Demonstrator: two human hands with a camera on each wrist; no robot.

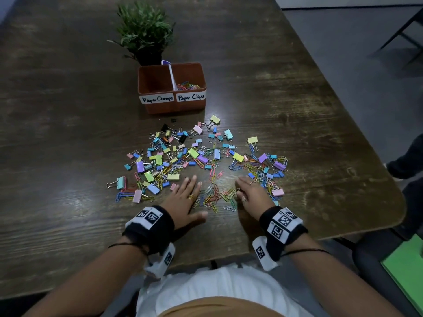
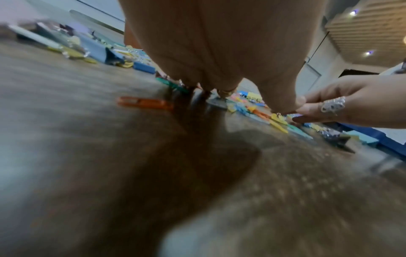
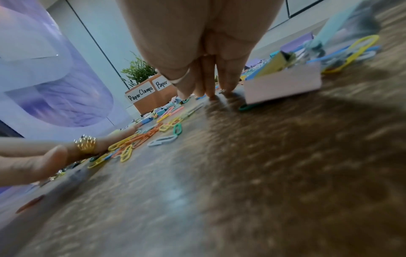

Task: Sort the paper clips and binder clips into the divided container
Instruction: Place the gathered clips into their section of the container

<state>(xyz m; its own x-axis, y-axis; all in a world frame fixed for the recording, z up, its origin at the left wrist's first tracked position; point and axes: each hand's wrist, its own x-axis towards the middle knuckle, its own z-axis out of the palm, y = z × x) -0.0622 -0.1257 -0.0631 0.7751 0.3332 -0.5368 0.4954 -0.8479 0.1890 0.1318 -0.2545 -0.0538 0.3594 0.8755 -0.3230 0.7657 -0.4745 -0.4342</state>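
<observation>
1. The left hand (image 1: 185, 197) lies flat on the table (image 1: 68, 156) with its fingers straight and together, holding nothing. The right hand (image 1: 251, 194) does the same, standing more on its edge. Laid this way they look like two walls, probably for herding loose pieces rather than picking them singly.

2. Between the hands sits a small heap of paper clips (image 1: 215, 197), nearly free of anything bulkier. Its place there suggests the hands are closing on it to gather a scoop.

3. Beyond the fingertips and out to either side of the hands spreads the mixed scatter: pastel binder clips (image 1: 160, 160) tangled with more wire clips. Most of the sorting appears left to do.

4. Farther ahead of the hands stands the divided container (image 1: 172, 88), with labels facing the person. The half marked "Paper Clips" holds a few coloured clips; the half marked "Paper Clamps" looks empty.

5. Just outside the right hand lies a pink binder clip (image 3: 283, 83), near enough that a sweep may drag it along.

6. A potted plant (image 1: 144, 30) stands behind the container, well clear of the work.
</observation>
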